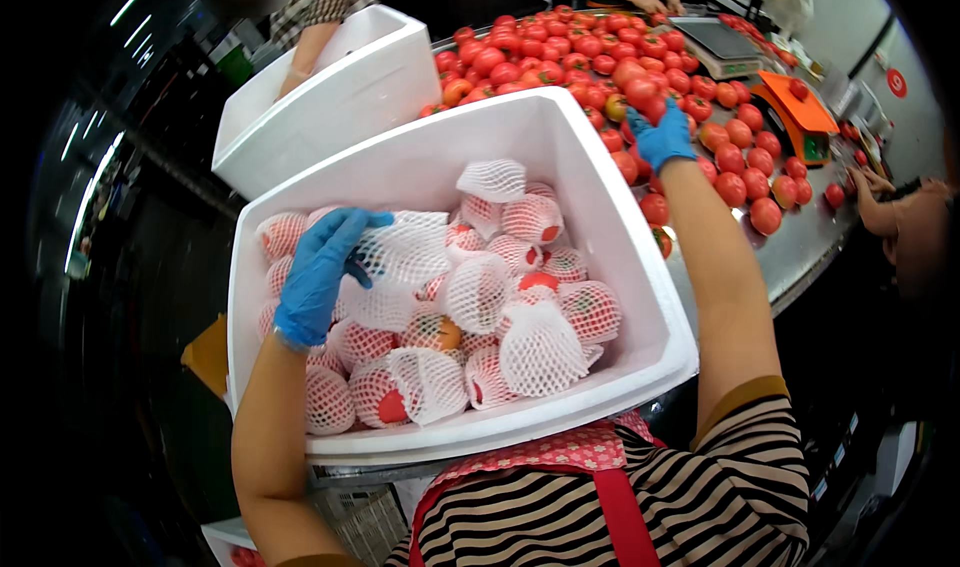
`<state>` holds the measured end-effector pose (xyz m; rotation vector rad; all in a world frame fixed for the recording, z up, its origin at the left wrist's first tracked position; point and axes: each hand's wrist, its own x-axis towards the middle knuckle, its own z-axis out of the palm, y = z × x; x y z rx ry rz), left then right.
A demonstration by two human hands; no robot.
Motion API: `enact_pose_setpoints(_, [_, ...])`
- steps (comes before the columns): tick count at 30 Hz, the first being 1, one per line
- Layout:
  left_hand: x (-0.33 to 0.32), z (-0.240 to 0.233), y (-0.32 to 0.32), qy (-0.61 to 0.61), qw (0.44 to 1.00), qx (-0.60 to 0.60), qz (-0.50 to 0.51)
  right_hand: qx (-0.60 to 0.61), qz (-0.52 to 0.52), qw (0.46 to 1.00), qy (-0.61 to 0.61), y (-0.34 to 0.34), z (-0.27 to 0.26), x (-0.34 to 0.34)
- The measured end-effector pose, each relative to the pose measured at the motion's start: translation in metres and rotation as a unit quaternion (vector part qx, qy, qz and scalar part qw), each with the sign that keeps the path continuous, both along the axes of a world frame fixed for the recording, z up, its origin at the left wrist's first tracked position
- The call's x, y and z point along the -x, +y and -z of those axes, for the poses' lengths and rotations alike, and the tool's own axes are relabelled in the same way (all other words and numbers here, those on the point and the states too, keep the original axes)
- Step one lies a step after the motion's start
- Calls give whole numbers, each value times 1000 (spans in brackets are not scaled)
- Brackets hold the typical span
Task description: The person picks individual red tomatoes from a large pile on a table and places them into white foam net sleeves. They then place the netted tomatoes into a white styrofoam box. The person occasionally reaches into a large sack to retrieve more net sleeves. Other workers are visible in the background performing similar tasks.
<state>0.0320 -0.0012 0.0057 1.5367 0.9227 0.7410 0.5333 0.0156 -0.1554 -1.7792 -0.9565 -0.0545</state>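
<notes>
A white foam box (626, 244) stands before me, holding tomatoes in white foam net sleeves (330, 400). Over its left half, my left hand (319, 278), in a blue glove, has an empty-looking foam net sleeve (409, 248) between thumb and fingers. Some of the glove's blue shows through the mesh. Several more loose sleeves (544, 349) lie on the wrapped fruit. Beyond the box's right wall, my blue-gloved right hand (664, 135) has its fingers around a tomato (654, 109) at the edge of a heap of bare tomatoes (525, 49).
A second white foam box (337, 109) stands beyond mine, with a person's arm (304, 56) in it. The metal table (810, 255) bears a weighing scale (716, 45) and an orange-topped scale (799, 105). Other people's hands (652, 2) are at the table's far and right sides.
</notes>
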Motion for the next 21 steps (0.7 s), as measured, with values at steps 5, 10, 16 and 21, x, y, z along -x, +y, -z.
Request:
enact_pose_setpoints(5, [8,10,8,56,998,-17,13,-208,-396,760,472,10,-139,101])
enact_pose_setpoints(10, [19,9,12,152,986,-57,25,143,-712,666,169,-18,-202,260])
enact_pose_setpoints(16, [30,15,25,141,983,-121,-3,122,-740,581,-316,-65,-152,374])
enact_pose_setpoints(21, [24,4,18,159,979,-126,-12,194,-730,549,-357,-79,-162,382])
